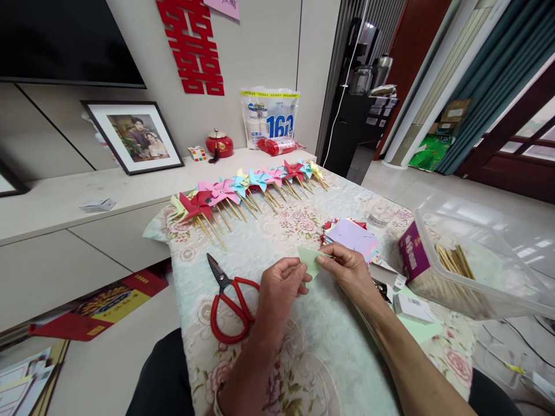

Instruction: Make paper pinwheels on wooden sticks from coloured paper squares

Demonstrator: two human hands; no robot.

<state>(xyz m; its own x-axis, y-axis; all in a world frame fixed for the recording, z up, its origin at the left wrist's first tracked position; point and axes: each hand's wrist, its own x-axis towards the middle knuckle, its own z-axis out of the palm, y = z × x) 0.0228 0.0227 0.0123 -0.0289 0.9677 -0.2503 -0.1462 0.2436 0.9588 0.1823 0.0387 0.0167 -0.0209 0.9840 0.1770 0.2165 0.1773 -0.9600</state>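
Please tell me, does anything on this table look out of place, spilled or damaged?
Nothing stands out. The pinwheels lie in a neat row, the scissors lie flat beside the left hand, and both hands, left and right hand, hold a green paper. The paper stack is a little fanned out, nothing more.

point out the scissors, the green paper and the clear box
scissors [228, 303], head view, on the red handles
green paper [310, 261], head view, middle of the sheet between both hands
clear box [489, 277], head view, on its near wall
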